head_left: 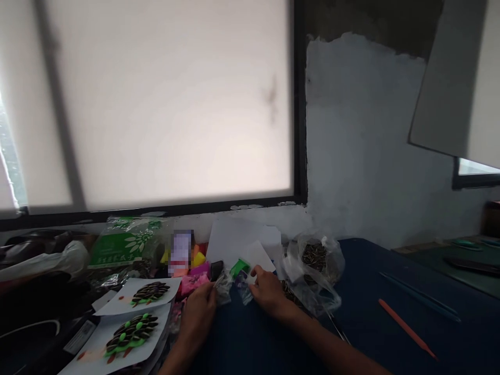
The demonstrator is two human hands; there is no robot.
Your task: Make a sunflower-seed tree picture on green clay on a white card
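Note:
My left hand (pixel 200 308) is closed, thumb and fingers pinching a crumpled clear plastic bag (pixel 224 289). Opposite it, my right hand (pixel 269 292) has its index finger raised, while the thumb side meets a small clear packet with something purple in it (pixel 244 287); its lower fingers are hidden. Just behind the two hands lies a bright green packet (pixel 239 268). Pink packets (pixel 194 283) sit beside my left hand, along with a black one (pixel 216 270). White paper (pixel 244 242) leans against the wall behind.
To the left, printed sheets (pixel 133 333) show pictures of a seed-covered hedgehog; a green seed bag (pixel 125 242) stands behind. A clear bag of striped seeds (pixel 314 258) sits right of my hands. An orange tool (pixel 406 328) and tweezers (pixel 420 296) lie on the blue table (pixel 367 281).

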